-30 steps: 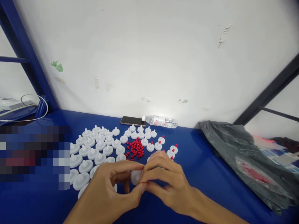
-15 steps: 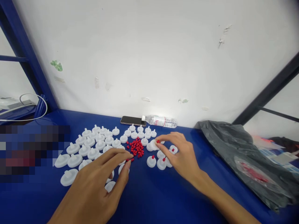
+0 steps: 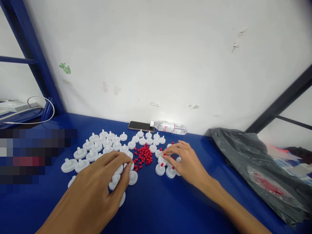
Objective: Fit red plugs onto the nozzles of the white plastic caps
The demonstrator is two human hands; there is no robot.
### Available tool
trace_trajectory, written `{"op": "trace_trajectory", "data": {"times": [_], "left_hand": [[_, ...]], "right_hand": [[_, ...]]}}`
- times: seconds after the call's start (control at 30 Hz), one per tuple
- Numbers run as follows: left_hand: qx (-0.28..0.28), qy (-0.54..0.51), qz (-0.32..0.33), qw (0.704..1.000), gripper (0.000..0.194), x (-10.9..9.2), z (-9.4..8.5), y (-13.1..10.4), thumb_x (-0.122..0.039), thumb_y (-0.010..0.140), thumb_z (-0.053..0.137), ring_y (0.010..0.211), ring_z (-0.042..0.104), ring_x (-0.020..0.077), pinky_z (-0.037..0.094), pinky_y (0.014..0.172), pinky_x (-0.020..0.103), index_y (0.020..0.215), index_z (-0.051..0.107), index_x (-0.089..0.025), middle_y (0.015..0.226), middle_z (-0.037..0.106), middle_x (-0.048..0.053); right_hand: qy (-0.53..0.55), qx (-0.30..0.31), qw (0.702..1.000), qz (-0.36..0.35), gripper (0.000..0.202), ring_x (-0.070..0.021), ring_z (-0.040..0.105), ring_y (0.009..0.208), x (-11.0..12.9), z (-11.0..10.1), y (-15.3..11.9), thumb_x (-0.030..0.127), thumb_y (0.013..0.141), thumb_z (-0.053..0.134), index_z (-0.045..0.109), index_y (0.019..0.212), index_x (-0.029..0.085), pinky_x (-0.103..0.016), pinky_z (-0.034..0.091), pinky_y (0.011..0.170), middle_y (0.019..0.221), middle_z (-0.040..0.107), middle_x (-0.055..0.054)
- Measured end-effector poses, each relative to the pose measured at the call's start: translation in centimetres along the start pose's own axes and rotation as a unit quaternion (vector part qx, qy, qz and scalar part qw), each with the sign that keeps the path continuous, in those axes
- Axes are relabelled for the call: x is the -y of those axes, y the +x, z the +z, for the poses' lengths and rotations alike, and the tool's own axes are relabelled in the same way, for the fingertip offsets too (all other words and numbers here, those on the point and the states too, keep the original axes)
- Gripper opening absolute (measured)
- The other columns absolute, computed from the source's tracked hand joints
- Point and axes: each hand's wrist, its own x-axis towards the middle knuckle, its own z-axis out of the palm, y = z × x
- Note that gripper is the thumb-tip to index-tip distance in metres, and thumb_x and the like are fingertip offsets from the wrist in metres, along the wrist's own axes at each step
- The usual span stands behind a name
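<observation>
Small round white plastic discs with a central stem (image 3: 69, 165) stand on the blue table, several of them around and under my left hand (image 3: 97, 185). Its thumb and index finger are pinched together over a white disc (image 3: 133, 177) group, and what they hold is hidden. Beside the fingertips lies a loose pile of small red caps (image 3: 145, 154). My right hand (image 3: 186, 162) pinches a red cap (image 3: 164, 154) on a white disc (image 3: 162, 160), low among other discs. Several discs near it carry red caps on their stems, such as a capped disc (image 3: 160, 169).
A dark phone (image 3: 140, 126) and a clear water bottle (image 3: 172, 127) lie along the wall. To the right is a grey plastic bag (image 3: 234, 152) with a clear packet of red pieces (image 3: 266, 183) on it. A white cable (image 3: 52, 107) loops at left.
My right hand has lowered a red-capped disc among the others. The left fingertips have shifted slightly back from the red caps, and the red cap at them no longer shows. The view has shifted slightly.
</observation>
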Motion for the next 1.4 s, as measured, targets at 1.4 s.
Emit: {"op": "trace_trajectory", "data": {"times": [1.4], "left_hand": [[0.06,-0.033,0.028,0.997,0.028,0.5,0.6,0.6,-0.033,0.104,0.04,0.106,0.068,0.0211,0.059,0.089,0.036,0.109,0.067,-0.026,0.109,0.069,0.005]], "right_hand": [[-0.121,0.026,0.992,-0.007,0.015,-0.0252,0.075,0.086,-3.8,-0.4,7.6,0.013,0.091,0.067,0.079,0.086,0.021,-0.044,0.053,0.091,0.086,0.081,-0.005]]}}
